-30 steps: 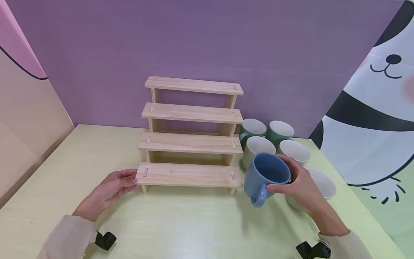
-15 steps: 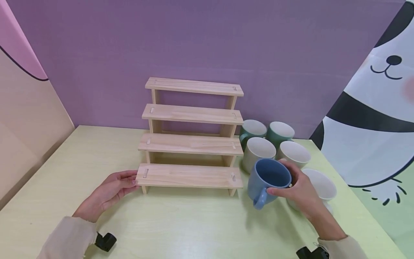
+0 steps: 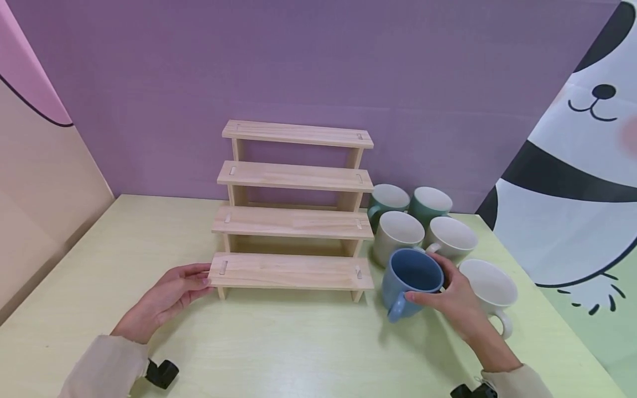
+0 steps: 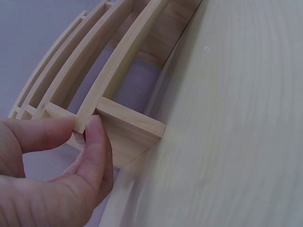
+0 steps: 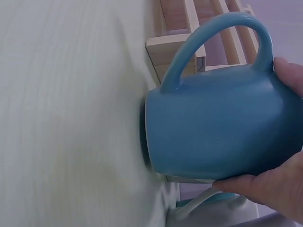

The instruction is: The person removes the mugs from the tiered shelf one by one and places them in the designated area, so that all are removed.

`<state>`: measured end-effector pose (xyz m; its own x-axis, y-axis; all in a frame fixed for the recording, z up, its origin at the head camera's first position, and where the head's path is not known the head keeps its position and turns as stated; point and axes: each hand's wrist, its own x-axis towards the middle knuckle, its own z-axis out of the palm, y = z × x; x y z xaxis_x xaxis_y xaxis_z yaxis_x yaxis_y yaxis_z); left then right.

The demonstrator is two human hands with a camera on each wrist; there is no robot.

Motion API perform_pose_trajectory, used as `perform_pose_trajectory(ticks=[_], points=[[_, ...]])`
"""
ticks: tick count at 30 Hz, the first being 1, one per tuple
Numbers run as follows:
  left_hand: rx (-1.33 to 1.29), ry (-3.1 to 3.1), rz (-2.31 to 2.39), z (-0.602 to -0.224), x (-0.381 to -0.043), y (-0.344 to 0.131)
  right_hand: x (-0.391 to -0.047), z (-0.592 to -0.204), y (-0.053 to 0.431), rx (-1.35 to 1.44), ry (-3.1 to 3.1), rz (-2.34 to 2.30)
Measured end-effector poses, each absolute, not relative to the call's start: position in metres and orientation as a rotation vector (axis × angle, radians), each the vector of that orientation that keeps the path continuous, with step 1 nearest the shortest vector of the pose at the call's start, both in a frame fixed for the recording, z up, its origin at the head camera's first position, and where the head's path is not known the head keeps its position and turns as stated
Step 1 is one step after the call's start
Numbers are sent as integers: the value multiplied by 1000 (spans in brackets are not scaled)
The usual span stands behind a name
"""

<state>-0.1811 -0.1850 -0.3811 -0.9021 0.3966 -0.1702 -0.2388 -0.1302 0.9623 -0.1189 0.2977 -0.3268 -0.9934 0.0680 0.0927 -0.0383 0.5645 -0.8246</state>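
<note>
A four-step wooden rack (image 3: pixel 293 221) stands on the pale green table (image 3: pixel 278 342) against the purple wall. My left hand (image 3: pixel 166 298) pinches the left end of the rack's lowest step (image 4: pixel 102 101) between thumb (image 4: pixel 97 151) and fingers. My right hand (image 3: pixel 455 301) grips a blue mug (image 3: pixel 410 282) by its rim and side, just right of the rack's lowest step. The blue mug (image 5: pixel 222 125) stands upright on the table, its handle toward me.
Several mugs stand right of the rack: two green ones (image 3: pixel 388 202) at the back, white ones (image 3: pixel 398 235) in front, and a white mug (image 3: pixel 490 290) behind my right hand. A panda-print cloth (image 3: pixel 572 182) hangs at the right.
My right hand has lowered the blue mug from the air down onto the table. My left hand has stayed on the rack's lowest step.
</note>
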Motion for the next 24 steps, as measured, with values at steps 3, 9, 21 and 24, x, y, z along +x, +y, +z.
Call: perform_pose_trajectory(ticks=[3,9,21,24], points=[[176,1741,2078,-381,-181,-185,-118,-329,299,-25,-2674,1394],[167,1754,2068,-381,-181,-185,-117,-331,300,-41,-2658,1396],[191,1746,2084,-381,-181,-186,-116,-332,302,-27,-2678,1413],[188,1767,2068,-381,-181,-185,-114,-332,303,-55,-2701,1414]])
